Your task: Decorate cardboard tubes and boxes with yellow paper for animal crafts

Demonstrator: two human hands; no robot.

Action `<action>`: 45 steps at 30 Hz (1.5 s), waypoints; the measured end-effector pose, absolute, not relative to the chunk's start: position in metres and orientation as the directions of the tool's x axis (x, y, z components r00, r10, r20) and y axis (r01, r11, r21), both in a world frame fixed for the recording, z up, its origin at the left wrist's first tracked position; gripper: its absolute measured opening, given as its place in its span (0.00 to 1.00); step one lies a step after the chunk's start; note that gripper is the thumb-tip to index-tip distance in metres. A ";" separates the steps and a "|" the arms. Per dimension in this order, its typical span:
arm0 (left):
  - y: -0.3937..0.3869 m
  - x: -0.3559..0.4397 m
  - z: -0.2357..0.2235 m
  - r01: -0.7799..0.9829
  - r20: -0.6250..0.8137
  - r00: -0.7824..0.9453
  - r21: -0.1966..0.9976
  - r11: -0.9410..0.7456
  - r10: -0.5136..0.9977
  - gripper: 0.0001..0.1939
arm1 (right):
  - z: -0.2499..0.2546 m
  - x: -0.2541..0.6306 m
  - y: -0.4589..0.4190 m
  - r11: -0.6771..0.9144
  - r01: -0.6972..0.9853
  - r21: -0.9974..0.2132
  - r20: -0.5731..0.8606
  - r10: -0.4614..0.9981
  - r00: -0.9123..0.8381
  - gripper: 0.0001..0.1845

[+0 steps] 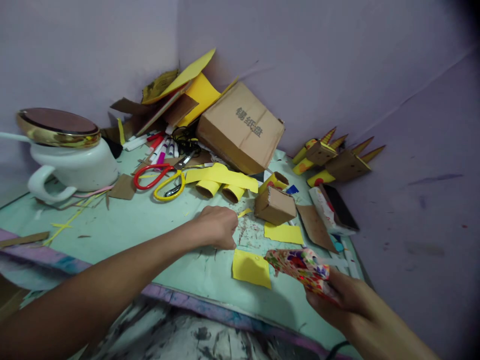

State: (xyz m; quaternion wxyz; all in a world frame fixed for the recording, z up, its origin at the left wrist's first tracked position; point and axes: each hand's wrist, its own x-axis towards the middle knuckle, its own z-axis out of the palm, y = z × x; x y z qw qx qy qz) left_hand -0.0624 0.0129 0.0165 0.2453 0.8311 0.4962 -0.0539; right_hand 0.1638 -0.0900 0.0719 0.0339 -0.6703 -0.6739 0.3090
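Observation:
My right hand [345, 295] is wrapped round a hot glue gun [298, 267] with a flowery pattern. Its nozzle points left, above the corner of a yellow paper piece [250, 270] lying on the table. Near the table's middle, my left hand [217, 227] is closed, knuckles up; its fingertips are hidden, so what it holds cannot be made out. A thin yellow paper scrap [244, 213] lies against its far side. Another yellow rectangle [284, 233] rests beside a small cardboard box [275, 206]. Two yellow paper tubes [233, 193] lie under a yellow strip [225, 177].
Red-and-yellow-handled scissors [169, 187] lie behind my left hand. Markers [161, 152] and a large cardboard box [242, 127] stand at the back. A white mug [75, 165] with a gold-rimmed lid is left. Spiked cardboard figures [339, 167] stand by the right wall.

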 end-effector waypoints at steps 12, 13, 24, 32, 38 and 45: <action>0.013 -0.063 0.016 0.848 -0.337 0.506 0.361 -0.388 0.794 0.07 | 0.077 0.147 -0.096 -0.083 0.883 -0.462 -0.431 0.891 -0.142 0.10; 0.013 -0.063 0.017 0.848 -0.340 0.507 0.362 -0.387 0.792 0.07 | 0.078 0.148 -0.097 -0.091 0.876 -0.473 -0.438 0.887 -0.145 0.10; 0.013 -0.063 0.015 0.843 -0.337 0.515 0.367 -0.394 0.788 0.09 | 0.076 0.154 -0.106 -0.079 0.882 -0.465 -0.396 0.909 -0.127 0.10; 0.014 -0.064 0.012 0.839 -0.326 0.520 0.369 -0.400 0.789 0.08 | 0.074 0.146 -0.104 -0.041 0.891 -0.451 -0.409 0.898 -0.165 0.09; 0.014 -0.064 0.013 0.839 -0.324 0.519 0.372 -0.398 0.791 0.07 | 0.077 0.147 -0.107 -0.075 0.876 -0.476 -0.411 0.900 -0.146 0.09; 0.013 -0.064 0.014 0.841 -0.328 0.516 0.369 -0.396 0.791 0.08 | 0.074 0.154 -0.109 -0.153 0.834 -0.530 -0.417 0.903 -0.100 0.11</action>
